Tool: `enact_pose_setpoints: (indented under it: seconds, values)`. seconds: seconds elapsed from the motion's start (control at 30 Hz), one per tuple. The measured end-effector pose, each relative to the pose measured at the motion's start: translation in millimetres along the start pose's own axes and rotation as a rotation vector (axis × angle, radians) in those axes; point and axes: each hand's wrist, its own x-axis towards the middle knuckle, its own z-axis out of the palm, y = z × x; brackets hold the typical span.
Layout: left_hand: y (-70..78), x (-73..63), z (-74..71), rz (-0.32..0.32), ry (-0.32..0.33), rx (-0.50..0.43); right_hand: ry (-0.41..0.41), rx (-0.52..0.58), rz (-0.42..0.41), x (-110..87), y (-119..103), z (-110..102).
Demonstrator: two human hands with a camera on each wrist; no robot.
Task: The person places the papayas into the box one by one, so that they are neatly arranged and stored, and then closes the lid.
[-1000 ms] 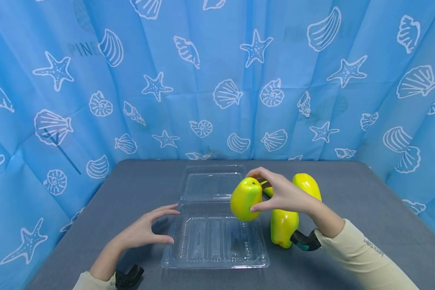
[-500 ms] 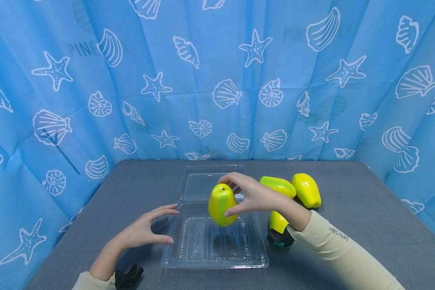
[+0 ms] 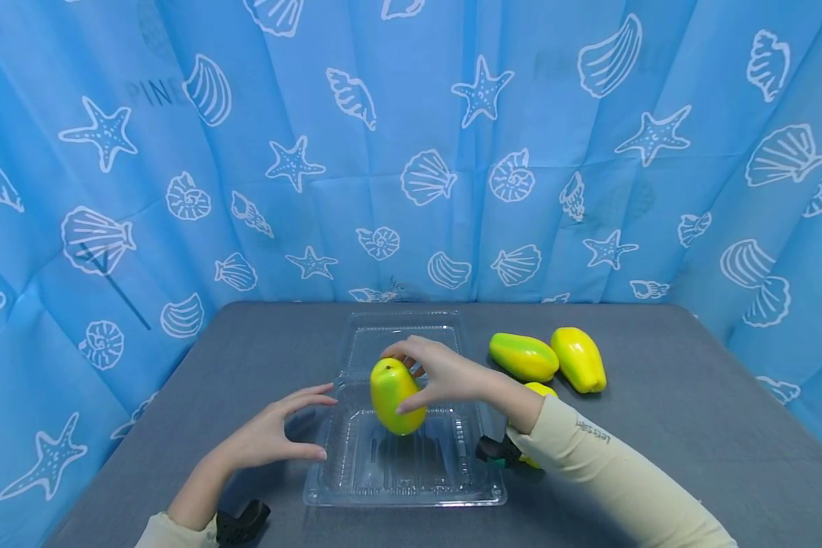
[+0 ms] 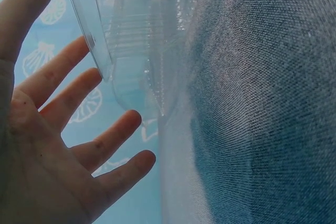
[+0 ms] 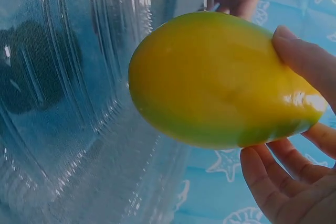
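Note:
My right hand (image 3: 441,373) grips a yellow-green papaya (image 3: 393,396) between thumb and fingers, holding it over the clear plastic clamshell box (image 3: 404,498). In the right wrist view the papaya (image 5: 210,82) lies between the thumb and the fingertips, with the ribbed box floor (image 5: 58,129) apart from it. My left hand (image 3: 274,434) stays at the box's left rim, fingers spread and nothing held. The left wrist view shows that hand (image 4: 58,145) with straight fingers close to the box wall (image 4: 136,24); whether they touch it I cannot tell.
Two more papayas, one greenish (image 3: 524,356) and one yellow (image 3: 579,359), lie at the right on the grey table (image 3: 657,457). Another papaya (image 3: 541,389) is mostly hidden by the right sleeve. The box lid (image 3: 404,335) lies folded back. A blue shell-patterned curtain (image 3: 411,152) hangs behind.
My right hand has carried the papaya leftward and slightly down, from the box's right edge to over its middle. The left hand has stayed in place.

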Motion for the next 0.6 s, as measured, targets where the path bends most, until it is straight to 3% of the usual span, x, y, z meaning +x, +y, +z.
enact_pose_setpoints:
  seconds: [0.6]
  values:
    - [-1.0, -1.3, -0.5, 0.001, -0.013, -0.019, -0.075, -0.015, 0.109, 26.8, -4.7, 22.7]
